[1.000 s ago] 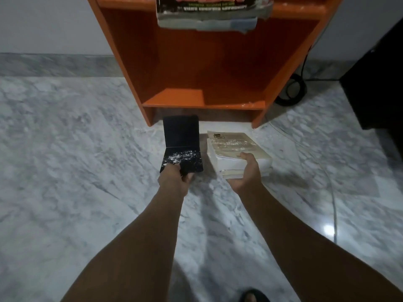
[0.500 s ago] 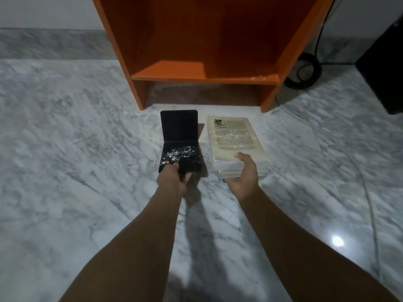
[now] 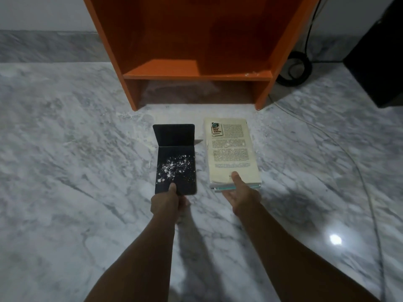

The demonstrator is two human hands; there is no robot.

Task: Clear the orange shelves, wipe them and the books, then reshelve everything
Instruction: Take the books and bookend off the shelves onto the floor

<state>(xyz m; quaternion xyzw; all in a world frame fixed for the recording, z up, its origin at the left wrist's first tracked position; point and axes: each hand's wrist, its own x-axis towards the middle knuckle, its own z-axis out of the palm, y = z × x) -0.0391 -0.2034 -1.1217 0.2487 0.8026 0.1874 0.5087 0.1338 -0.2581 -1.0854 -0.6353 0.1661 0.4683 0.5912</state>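
- Both forearms are bare and reach forward and down, side by side and slightly apart.
- The left hand (image 3: pixel 166 203) is knuckles-up. Its thumb lies on top of the near edge of a case (image 3: pixel 174 168), and its fingers are curled underneath, out of sight.
- The right hand (image 3: pixel 242 197) is turned palm-inward. Its thumb presses on top of the books (image 3: pixel 231 149) at their near end, and its fingers are tucked below.
- Both wrists are straight, in line with the arms.
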